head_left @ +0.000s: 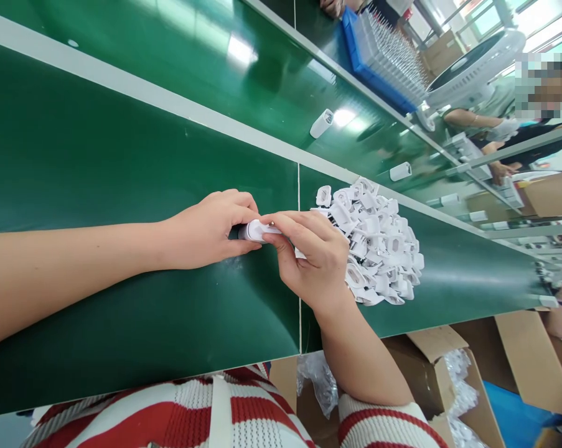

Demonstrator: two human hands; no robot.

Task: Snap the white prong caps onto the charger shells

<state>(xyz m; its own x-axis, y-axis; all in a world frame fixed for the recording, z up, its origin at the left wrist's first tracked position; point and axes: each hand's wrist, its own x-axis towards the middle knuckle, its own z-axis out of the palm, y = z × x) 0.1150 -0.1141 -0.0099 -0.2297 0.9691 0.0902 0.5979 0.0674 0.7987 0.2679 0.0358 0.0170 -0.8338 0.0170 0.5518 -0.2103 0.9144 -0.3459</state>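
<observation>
Over the green tabletop, my left hand (pixel 231 224) is closed around a small white plastic housing (pixel 251 231), with thumb and fingers on either side of it. From the right, my right hand (pixel 311 246) pinches a white plastic piece (pixel 272 229) against the end of that housing; the two parts touch, but I cannot tell whether they are joined. A tiny dark spot shows by the right fingertips. Just beyond my right hand lies a heap of loose white plastic parts (pixel 383 242), partly hidden by that hand.
White housings (pixel 322 123) stand and lie on the shiny green conveyor (pixel 168 56) behind a pale rail. A blue tray (pixel 369 68) of pin-like parts and a white fan (pixel 477 68) sit farther back. Co-workers are at right. Cardboard boxes (pixel 518 348) with plastic bags are below the table edge.
</observation>
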